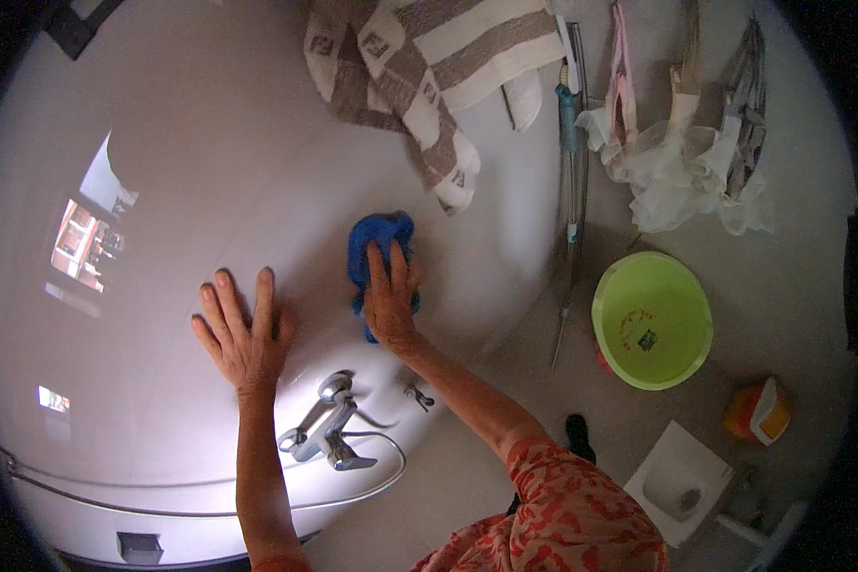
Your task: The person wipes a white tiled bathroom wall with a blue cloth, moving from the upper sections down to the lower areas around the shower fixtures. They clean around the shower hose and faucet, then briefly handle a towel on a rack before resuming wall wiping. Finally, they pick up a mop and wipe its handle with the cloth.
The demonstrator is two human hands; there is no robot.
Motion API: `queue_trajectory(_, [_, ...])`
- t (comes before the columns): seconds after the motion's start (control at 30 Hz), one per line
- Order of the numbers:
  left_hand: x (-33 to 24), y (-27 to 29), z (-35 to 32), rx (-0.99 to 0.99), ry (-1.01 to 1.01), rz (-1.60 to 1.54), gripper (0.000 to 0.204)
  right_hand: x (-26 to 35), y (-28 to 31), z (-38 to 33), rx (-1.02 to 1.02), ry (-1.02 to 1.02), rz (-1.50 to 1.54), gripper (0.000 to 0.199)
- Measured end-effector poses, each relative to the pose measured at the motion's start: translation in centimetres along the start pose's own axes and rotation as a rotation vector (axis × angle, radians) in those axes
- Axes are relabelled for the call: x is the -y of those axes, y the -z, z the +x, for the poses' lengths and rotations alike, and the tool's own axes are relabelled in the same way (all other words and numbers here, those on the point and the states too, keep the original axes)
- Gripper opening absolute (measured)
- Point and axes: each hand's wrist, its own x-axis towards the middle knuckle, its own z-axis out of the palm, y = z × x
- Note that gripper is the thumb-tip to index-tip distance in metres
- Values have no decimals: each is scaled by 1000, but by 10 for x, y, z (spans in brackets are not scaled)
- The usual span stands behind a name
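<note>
My left hand (243,329) rests on the glossy pale wall (191,191) with its fingers spread and nothing in it. To its right, my right hand (391,300) presses a bunched blue cloth (377,234) against the same wall, fingers stretched over it. Part of the cloth is hidden under the palm. Below the two hands, a chrome mixer tap (338,429) is fixed to the wall, and a small metal tap (418,397) sits beside it.
A brown-and-white striped towel (486,57) hangs above. Poles (570,172) lean further right, near hanging bags (686,162). A lime-green basin (672,305), an orange-red container (758,412) and a white fixture (658,486) are at the right. A shower hose (391,477) loops from the mixer tap.
</note>
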Motion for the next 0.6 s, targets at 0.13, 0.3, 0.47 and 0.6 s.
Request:
queue_trajectory(0.13, [0, -1, 1, -29, -22, 30, 60, -37, 9, 34, -4, 69, -33, 54])
queue_trajectory(0.3, [0, -4, 0, -60, -40, 29, 60, -70, 31, 71, -4, -93, 79, 57])
queue_trajectory(0.47, [0, -2, -2, -49, -38, 60, 57, -107, 43, 102, -24, -192, 204, 62])
queue_trajectory(0.6, [1, -6, -4, -63, -45, 78, 54, -150, 40, 121, -69, -129, 3, 65])
